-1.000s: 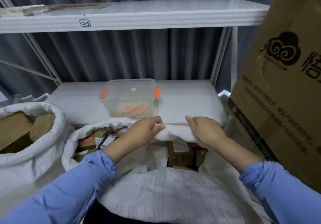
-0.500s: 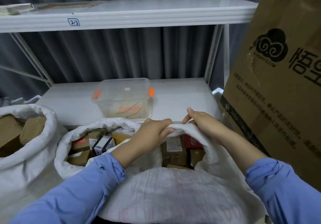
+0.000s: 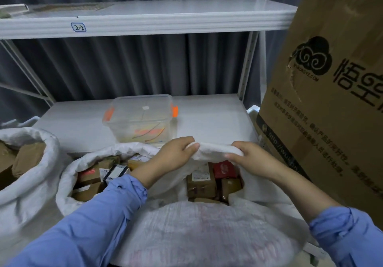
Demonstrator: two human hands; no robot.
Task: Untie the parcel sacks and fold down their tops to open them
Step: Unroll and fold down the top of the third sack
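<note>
Three sacks in view, all of white woven cloth, standing on the floor in front of a low shelf (image 3: pixel 217 117). Left sack (image 3: pixel 20 204): top rolled down into a thick collar, brown parcels showing; looks done. Mid sack (image 3: pixel 66 188): the same rolled collar, mixed boxes exposed; also looks done. Near sack (image 3: pixel 207 235), straight below the camera and hard against a carton (image 3: pixel 321 121) on the right: no tie visible anywhere, mouth already open, parcels (image 3: pixel 200 183) visible inside. This one is the work in hand. Left hand (image 3: pixel 176 154) and right hand (image 3: pixel 248 159) sit side by side on its far rim (image 3: pixel 217 151), fingers of each curled over the edge and pinching the cloth, and the stretch between them is bunched into a soft roll. Judged stage: untying finished, fold-down of the last visible sack partly made. The far rim is not yet as low or as even as the neighbours' collars. The near wall billows toward the camera with faint pink print; whether it is folded cannot be told. Likely left to do: roll the rim down all round. Cloth looks limp and creased, and holds a roll once turned. Clear tub (image 3: pixel 143 119) with orange clips sits on the shelf just beyond the hands, apart from them.
</note>
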